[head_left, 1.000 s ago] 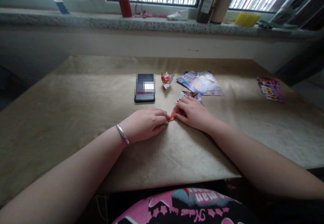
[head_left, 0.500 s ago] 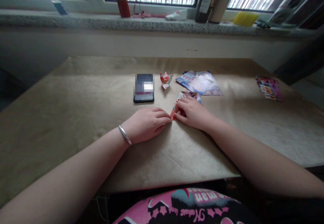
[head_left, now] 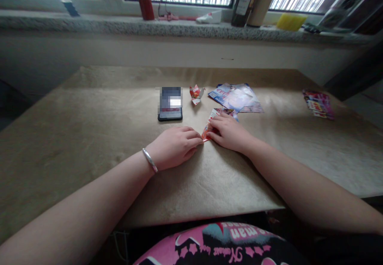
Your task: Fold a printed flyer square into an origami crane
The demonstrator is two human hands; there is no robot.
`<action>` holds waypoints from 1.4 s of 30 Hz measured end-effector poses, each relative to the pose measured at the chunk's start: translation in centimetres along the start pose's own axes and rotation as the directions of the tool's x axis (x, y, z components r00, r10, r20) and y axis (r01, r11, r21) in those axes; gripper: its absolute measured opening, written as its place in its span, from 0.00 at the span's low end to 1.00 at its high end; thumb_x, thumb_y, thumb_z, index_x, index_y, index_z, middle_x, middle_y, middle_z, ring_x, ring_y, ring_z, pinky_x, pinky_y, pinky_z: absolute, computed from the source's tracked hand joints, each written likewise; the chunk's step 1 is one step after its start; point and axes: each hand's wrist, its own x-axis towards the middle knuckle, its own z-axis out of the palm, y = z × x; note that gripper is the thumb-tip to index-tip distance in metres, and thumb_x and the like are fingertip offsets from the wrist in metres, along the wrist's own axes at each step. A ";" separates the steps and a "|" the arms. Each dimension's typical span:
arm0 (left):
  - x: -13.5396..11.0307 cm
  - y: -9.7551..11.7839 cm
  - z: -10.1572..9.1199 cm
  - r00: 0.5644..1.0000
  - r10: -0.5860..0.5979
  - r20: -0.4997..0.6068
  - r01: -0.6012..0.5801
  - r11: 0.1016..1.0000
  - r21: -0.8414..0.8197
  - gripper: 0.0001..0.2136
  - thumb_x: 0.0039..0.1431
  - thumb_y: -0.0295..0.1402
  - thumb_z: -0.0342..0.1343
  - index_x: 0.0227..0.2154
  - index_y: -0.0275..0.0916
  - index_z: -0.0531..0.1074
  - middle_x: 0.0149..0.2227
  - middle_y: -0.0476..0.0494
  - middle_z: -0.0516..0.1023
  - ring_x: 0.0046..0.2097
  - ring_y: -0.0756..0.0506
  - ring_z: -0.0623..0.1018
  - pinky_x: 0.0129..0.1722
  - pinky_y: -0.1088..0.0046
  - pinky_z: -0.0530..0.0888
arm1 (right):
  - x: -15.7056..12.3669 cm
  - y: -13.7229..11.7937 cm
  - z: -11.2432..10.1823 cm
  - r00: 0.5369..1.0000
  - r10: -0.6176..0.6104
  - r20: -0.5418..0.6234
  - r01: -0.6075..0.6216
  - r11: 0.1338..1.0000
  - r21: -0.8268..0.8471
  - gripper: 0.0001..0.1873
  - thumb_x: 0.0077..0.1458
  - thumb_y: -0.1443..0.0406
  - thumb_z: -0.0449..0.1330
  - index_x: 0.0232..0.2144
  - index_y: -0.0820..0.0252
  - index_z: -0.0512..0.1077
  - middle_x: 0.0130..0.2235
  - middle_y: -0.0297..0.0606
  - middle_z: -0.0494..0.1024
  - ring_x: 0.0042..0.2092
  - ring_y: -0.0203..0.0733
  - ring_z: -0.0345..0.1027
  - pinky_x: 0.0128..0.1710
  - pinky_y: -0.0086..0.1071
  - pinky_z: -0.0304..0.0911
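Note:
A small folded sheet of printed paper (head_left: 213, 114), red, white and blue, lies on the table between my hands. My left hand (head_left: 177, 147), with a silver bangle at the wrist, presses its fingertips together on the paper's near left corner. On top of the sheet rests my right hand (head_left: 228, 132), fingers curled, with thumb and index close to that same corner. Much of the paper is hidden beneath the right hand. Just beyond stands a little red and white folded-paper figure (head_left: 196, 94) with pointed tips.
A dark phone (head_left: 170, 116) lies left of the paper figure. Printed sheets (head_left: 236, 96) are stacked behind my right hand, and more colourful papers (head_left: 318, 105) lie far right on the table (head_left: 89, 137). Bottles and a yellow object (head_left: 291, 22) stand along the windowsill.
My right thumb and fingers have shifted very slightly up and right from the paper's corner, showing a bit more of its red edge. The left hand stays almost still.

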 end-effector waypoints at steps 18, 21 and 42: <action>0.4 0.3 0.0 1.000 -0.017 0.000 0.017 0.998 0.060 0.09 0.60 0.28 0.47 0.38 0.36 0.72 0.41 0.42 0.75 0.42 0.45 0.72 0.42 0.69 0.71 | 0.1 -0.3 -0.2 1.000 0.001 0.001 -0.001 1.000 -0.022 0.11 0.57 0.60 0.53 0.28 0.61 0.69 0.34 0.42 0.75 0.39 0.45 0.62 0.42 0.37 0.55; 0.3 0.1 0.0 1.000 -0.009 0.006 0.009 1.000 0.029 0.10 0.60 0.28 0.47 0.39 0.36 0.72 0.42 0.43 0.75 0.44 0.45 0.72 0.44 0.68 0.71 | 0.1 -0.3 -0.2 1.000 -0.011 -0.006 0.011 1.000 -0.023 0.11 0.57 0.60 0.53 0.27 0.60 0.69 0.33 0.41 0.75 0.39 0.45 0.62 0.42 0.37 0.55; -0.4 -1.1 0.1 1.000 0.001 -0.012 -0.003 0.990 -0.143 0.12 0.56 0.23 0.48 0.41 0.38 0.71 0.47 0.43 0.74 0.46 0.47 0.73 0.47 0.70 0.71 | -0.2 -0.1 0.1 1.000 -0.005 -0.005 0.005 1.000 -0.002 0.12 0.57 0.58 0.54 0.27 0.60 0.69 0.34 0.42 0.74 0.40 0.44 0.62 0.44 0.37 0.54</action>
